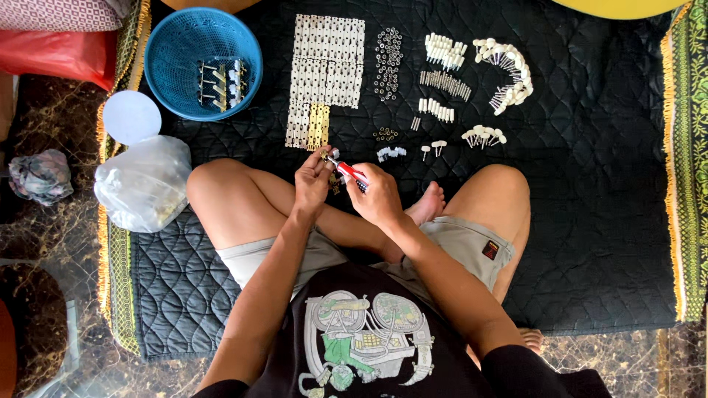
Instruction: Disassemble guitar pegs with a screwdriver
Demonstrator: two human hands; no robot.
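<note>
Left hand (pixel 313 180): fingers pressed together, pinching a small metal part (pixel 330 155) at the fingertips, above the crossed legs.

Right hand (pixel 377 197): closed around a red-handled screwdriver (pixel 350 174), its tip meeting the small part.

Dark quilted mat (pixel 590 184): bears all the sorted stock.

Flat white perforated plates (pixel 327 63): laid in a block straight ahead, a brass-coloured strip (pixel 318 127) at the lower edge.

Small metal rings (pixel 388 53): in rows just right of the plates.

White-capped pegs (pixel 509 70): in an arc and clusters further right.

Round blue plastic basket (pixel 171 51): upper left, holding assembled metal pieces (pixel 220 82).

Clear plastic bag (pixel 144 184): beside the left knee, a round white lid (pixel 131 116) just above it.
</note>
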